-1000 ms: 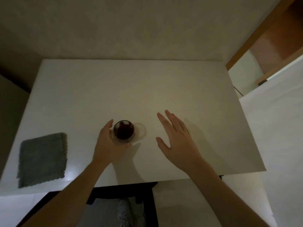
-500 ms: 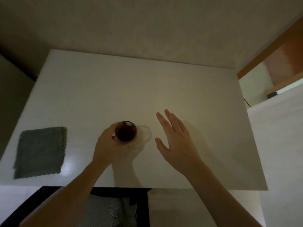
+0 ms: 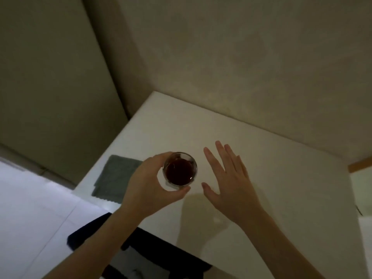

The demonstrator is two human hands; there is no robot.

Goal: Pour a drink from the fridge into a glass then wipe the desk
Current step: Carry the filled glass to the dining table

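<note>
Glass [image 3: 179, 169], approx. half full of dark drink, was gripped by left hand [image 3: 150, 185], fingers [image 3: 161, 157] & thumb wrapped round its wall, held above the white tabletop [image 3: 281, 188]. Right hand [image 3: 229, 181] was spread open, palm down, just right of glass, w/ nothing held. Grey cloth [image 3: 114, 178] was laid flat left of glass, at tabletop edge.

Cloth [image 3: 115, 178] left of glass [image 3: 179, 169] (on desk [image 3: 271, 188]).
</note>
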